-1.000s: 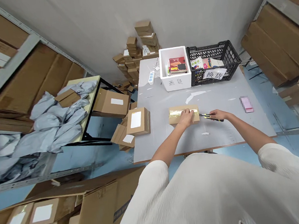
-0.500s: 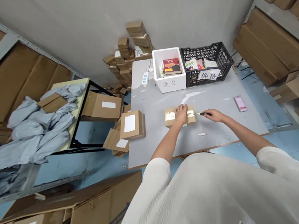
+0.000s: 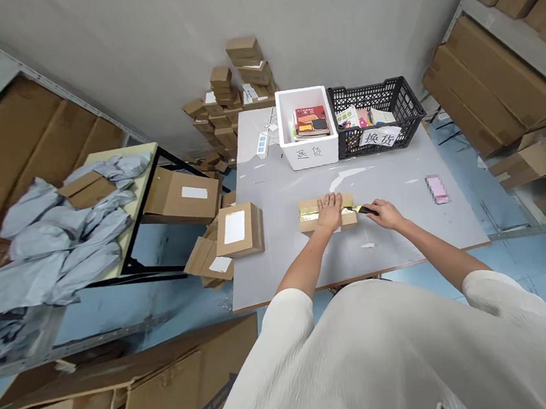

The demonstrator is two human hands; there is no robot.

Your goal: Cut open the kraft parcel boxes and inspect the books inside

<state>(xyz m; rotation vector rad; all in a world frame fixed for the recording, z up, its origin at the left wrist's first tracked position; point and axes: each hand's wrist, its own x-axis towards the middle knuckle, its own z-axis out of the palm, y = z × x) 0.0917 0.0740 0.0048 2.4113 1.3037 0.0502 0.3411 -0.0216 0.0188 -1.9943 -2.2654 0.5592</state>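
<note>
The grey table (image 3: 404, 243) has bare room on the near side, up to its near edge, and more open surface out to the right, where only a small pink item (image 3: 436, 188) lies. Along the far edge stand a white foam box (image 3: 310, 154) and a black plastic crate (image 3: 403, 103), side by side and touching, both holding books.

A flat cardboard parcel (image 3: 310, 214) lies at mid-table, banded with glossy yellowish tape. The left hand (image 3: 329, 211) rests flat on its top, fingers spread, pressing down and gripping nothing. Just beside the parcel's right end, the right hand (image 3: 386, 213) is closed around a yellow-and-black utility knife (image 3: 364, 209), its tip pointing at the parcel's right edge.

Left of the table, matt brown cartons (image 3: 237, 231) with white labels sit stacked on the floor, and crumpled grey bags (image 3: 57, 246) cover a side table.
</note>
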